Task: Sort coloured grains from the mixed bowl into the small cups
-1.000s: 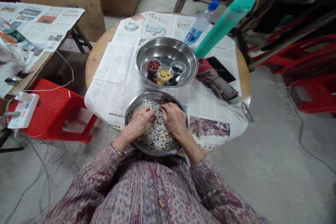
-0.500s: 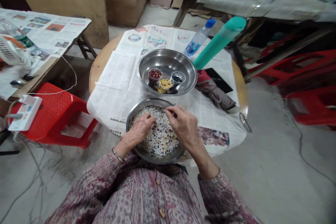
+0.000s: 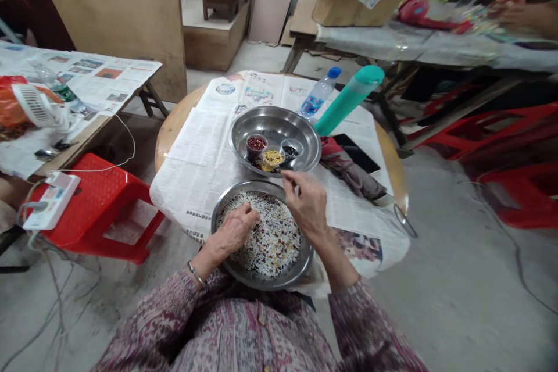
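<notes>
In front of me stands a steel bowl [image 3: 307, 260] of white rice-like grains mixed with dark, red and yellow ones [image 3: 272, 244]. My left hand [image 3: 235, 228] rests in it at the left, fingers curled together against the grains; whatever they pinch is hidden. Over the bowl's far right rim, my right hand [image 3: 307, 200] is raised with thumb and forefinger pinched; anything between them is too small to name. Just beyond is a larger steel basin [image 3: 274, 119]. It holds small clear cups of dark red beans [image 3: 256, 143], yellow kernels [image 3: 273, 157] and black beans [image 3: 291, 151].
Newspaper [image 3: 187, 157] covers the round table. Behind the basin are a water bottle [image 3: 317, 96] and a green tube-like object [image 3: 349, 102]. A dark flat device [image 3: 357, 154] and grey-red cloth [image 3: 353, 171] lie right. A red stool [image 3: 100, 203] carries a power strip [image 3: 51, 200].
My right hand has moved away from me, from above the grains to the bowl's far rim near the basin. My left hand stays in the grains. The view has tilted up slightly.
</notes>
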A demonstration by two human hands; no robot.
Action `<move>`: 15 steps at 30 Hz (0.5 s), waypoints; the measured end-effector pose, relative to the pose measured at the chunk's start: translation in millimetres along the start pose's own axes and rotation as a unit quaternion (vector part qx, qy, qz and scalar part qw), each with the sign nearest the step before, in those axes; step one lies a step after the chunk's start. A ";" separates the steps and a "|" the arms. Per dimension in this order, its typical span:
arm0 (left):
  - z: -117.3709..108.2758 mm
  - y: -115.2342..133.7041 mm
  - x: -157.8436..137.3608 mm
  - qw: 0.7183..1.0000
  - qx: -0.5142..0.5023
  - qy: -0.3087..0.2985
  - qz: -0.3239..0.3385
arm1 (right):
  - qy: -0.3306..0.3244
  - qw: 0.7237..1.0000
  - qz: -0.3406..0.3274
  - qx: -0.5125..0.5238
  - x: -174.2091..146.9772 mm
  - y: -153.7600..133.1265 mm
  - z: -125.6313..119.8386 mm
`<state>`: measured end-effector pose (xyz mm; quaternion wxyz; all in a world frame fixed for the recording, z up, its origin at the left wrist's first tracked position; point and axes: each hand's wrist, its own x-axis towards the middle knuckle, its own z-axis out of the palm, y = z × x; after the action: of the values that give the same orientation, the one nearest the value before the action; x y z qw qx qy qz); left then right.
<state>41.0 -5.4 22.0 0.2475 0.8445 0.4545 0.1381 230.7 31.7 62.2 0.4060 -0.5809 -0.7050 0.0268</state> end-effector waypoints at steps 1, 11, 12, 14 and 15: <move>-1.0 1.3 -0.3 1.000 0.001 0.006 0.005 | -0.012 1.000 -0.007 0.005 -16.5 -0.4 -2.1; -21.3 7.3 -9.9 0.998 -0.020 0.017 0.060 | -0.097 0.995 -0.028 0.004 -102.0 6.9 -3.9; -23.5 6.9 -9.9 0.998 -0.027 0.012 0.062 | -0.093 0.995 -0.024 0.007 -102.5 6.7 -3.7; -25.8 5.9 -8.2 0.997 -0.041 0.004 0.065 | -0.085 0.996 -0.018 0.016 -102.8 5.8 -3.4; -25.7 5.4 -6.9 0.997 -0.047 0.005 0.067 | -0.083 0.996 -0.016 0.022 -103.0 5.2 -3.3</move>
<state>29.2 -6.2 46.5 0.2750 0.8596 0.3913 0.1798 236.4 -54.7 6.0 0.3591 -0.5561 -0.7448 0.0840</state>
